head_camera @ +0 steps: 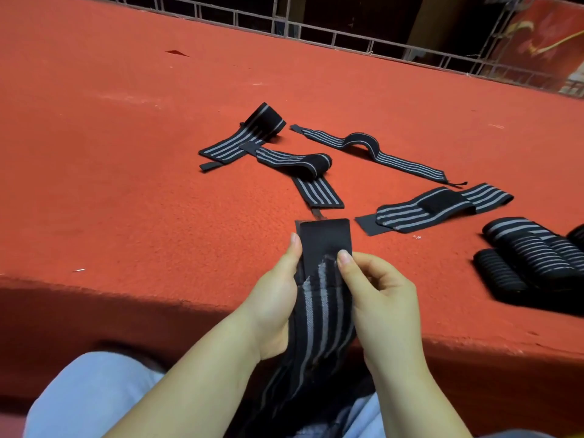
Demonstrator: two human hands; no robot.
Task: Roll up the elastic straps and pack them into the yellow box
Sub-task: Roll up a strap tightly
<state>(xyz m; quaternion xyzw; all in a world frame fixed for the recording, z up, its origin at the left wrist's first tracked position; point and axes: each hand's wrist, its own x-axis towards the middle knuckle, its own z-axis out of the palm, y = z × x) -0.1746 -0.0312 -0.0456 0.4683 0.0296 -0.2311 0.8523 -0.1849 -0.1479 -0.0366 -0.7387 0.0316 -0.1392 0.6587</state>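
Note:
I hold one black elastic strap with grey stripes (322,298) upright over the near table edge, its plain black end at the top. My left hand (275,305) grips its left edge, thumb along the side. My right hand (379,295) pinches its right edge, thumb on the front. The strap's lower part hangs down to my lap. Several unrolled straps (373,150) lie spread on the red table. Rolled straps (531,263) are piled at the right edge. A sliver of yellow (565,434) shows at the bottom right corner; I cannot tell if it is the box.
The table is covered with red felt (126,153), and its near edge drops off in front of my knees. A metal grid railing (316,30) runs along the far side. My light blue trouser legs (88,396) fill the bottom left.

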